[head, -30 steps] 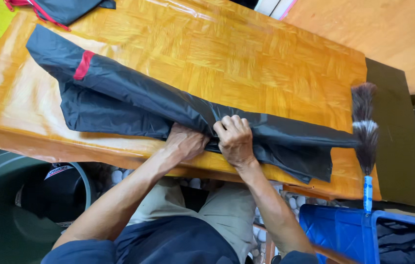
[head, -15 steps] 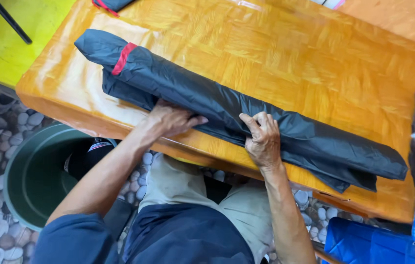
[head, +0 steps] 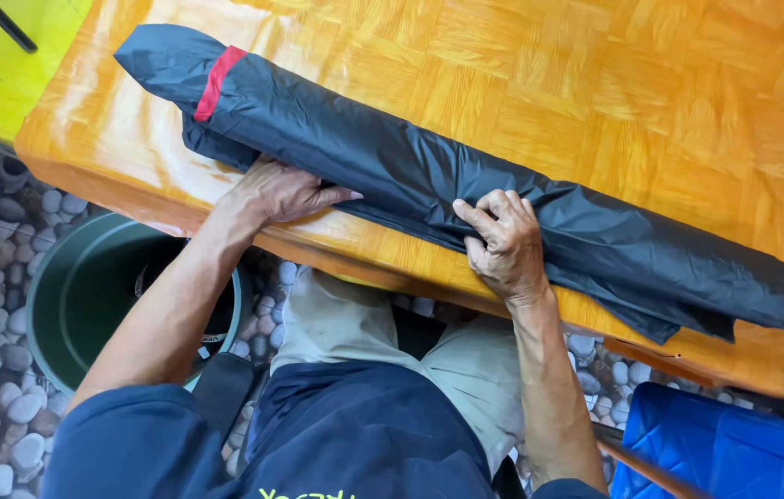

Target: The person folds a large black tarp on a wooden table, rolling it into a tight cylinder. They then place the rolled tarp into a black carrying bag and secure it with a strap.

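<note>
The dark fabric (head: 429, 176) lies mostly rolled into a long bundle across the tabletop (head: 595, 83), a loose edge left near the body. The left hand (head: 285, 192) presses flat on it, fingers together; the right hand (head: 503, 242) pinches a fold just beside.

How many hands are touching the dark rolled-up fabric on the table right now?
2. The left hand presses flat on the near edge of the dark rolled fabric toward its red-banded end; the right hand grips the near edge around the middle. No other hands show.
</note>
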